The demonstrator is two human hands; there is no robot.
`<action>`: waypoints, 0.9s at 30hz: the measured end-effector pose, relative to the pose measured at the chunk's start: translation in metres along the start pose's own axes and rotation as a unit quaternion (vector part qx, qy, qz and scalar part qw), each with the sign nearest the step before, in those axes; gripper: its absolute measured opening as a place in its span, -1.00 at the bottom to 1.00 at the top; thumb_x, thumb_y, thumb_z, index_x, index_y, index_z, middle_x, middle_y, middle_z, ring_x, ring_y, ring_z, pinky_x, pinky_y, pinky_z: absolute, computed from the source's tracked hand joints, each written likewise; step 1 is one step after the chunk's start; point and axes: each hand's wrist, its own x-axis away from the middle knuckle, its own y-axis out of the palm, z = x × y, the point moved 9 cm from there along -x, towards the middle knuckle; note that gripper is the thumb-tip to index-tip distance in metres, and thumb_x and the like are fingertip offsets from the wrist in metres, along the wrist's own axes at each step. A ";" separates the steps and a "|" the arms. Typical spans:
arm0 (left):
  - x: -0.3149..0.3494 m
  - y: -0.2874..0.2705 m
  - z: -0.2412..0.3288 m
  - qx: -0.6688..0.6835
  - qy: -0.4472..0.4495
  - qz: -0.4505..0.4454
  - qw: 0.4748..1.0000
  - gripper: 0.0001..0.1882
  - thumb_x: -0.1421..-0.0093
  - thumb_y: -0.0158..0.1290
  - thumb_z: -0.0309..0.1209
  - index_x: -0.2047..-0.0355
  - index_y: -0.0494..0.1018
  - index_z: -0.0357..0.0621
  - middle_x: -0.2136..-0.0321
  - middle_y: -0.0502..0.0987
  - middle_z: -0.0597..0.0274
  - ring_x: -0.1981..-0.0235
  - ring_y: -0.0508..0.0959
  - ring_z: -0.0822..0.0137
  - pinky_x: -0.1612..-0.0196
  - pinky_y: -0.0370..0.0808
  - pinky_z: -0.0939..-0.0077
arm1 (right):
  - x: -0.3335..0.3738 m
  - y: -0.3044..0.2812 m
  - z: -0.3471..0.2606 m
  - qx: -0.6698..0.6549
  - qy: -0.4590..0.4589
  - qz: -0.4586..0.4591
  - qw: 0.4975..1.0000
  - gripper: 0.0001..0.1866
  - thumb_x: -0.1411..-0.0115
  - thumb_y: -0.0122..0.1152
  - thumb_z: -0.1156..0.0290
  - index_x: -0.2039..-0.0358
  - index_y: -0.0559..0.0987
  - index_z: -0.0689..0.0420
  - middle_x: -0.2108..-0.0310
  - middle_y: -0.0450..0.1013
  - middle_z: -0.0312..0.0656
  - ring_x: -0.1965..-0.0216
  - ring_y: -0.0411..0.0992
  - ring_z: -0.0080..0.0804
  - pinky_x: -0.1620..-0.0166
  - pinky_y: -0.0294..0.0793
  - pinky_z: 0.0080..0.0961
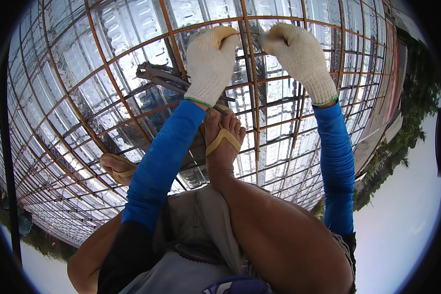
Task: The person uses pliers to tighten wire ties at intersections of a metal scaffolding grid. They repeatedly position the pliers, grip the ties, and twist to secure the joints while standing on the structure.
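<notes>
My left hand (210, 63), in a white knit glove with a yellowish thumb area, is closed just left of a rusty rebar rod (250, 61). On the rod's other side, my right hand (303, 61), gloved the same way, is closed too, its fingertips partly smeared. Whatever either hand pinches is too small or hidden to make out. A pair of metal pincers (157, 76) lies on the bars, jaws pointing left, its handles passing behind my left wrist.
A grid of rebar (103, 59) spreads over shiny ribbed metal decking (132, 27). My sandalled right foot (223, 139) and left foot (117, 166) rest on it. A dark upright pole (9, 147) stands at far left. Trees (416, 103) line the right side beyond the deck's edge.
</notes>
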 end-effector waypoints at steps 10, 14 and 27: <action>-0.006 0.005 0.023 -0.063 0.020 -0.021 0.998 -0.81 -0.36 0.25 -0.32 0.09 0.72 -0.07 0.31 0.75 0.18 0.37 0.73 0.28 0.25 0.64 0.37 | 0.022 -0.012 -0.039 -0.071 -0.010 0.078 0.994 -0.75 -0.21 0.47 0.17 0.31 0.64 0.07 0.50 0.54 -0.19 0.47 0.59 -0.27 0.37 0.58 -0.32; -0.004 0.004 0.014 -0.003 0.018 -0.032 0.999 -0.79 -0.37 0.24 -0.35 0.06 0.70 -0.14 0.25 0.75 0.18 0.29 0.74 0.35 0.22 0.65 0.40 | 0.019 -0.016 -0.039 -0.081 -0.007 0.061 0.995 -0.71 -0.21 0.47 0.15 0.26 0.68 0.10 0.47 0.58 -0.21 0.44 0.61 -0.30 0.33 0.61 -0.35; -0.007 0.015 0.000 0.033 -0.001 -0.059 0.998 -0.83 -0.39 0.22 -0.40 0.07 0.67 -0.16 0.22 0.68 0.20 0.28 0.67 0.39 0.18 0.61 0.43 | 0.017 -0.016 -0.028 -0.056 0.005 0.066 0.996 -0.69 -0.20 0.47 0.14 0.17 0.75 0.08 0.41 0.63 -0.28 0.43 0.62 -0.36 0.32 0.63 -0.38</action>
